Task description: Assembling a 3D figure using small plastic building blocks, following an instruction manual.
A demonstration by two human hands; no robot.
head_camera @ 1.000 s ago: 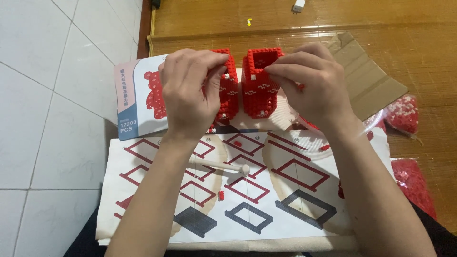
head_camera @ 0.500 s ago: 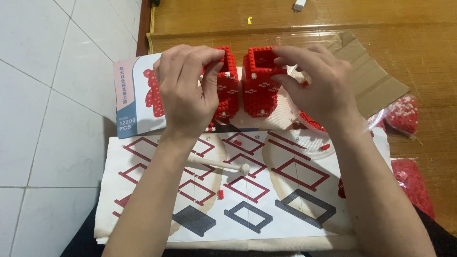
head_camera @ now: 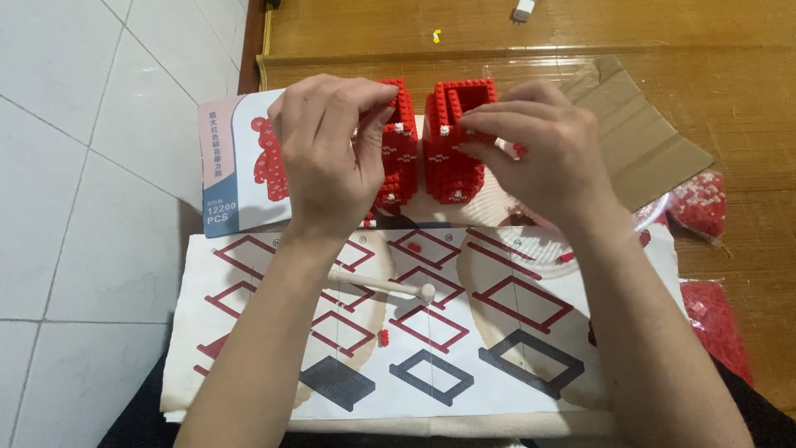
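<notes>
While your left hand (head_camera: 327,149) curled closed around the left red brick block (head_camera: 398,145), your right hand (head_camera: 539,153) pinched the rim of the right red brick block (head_camera: 452,158); both blocks stood just apart above the instruction sheet (head_camera: 431,332).

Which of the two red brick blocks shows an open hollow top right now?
The right-hand block, under the right hand: its hollow top is in view. The left hand mostly covers the other block.
</notes>
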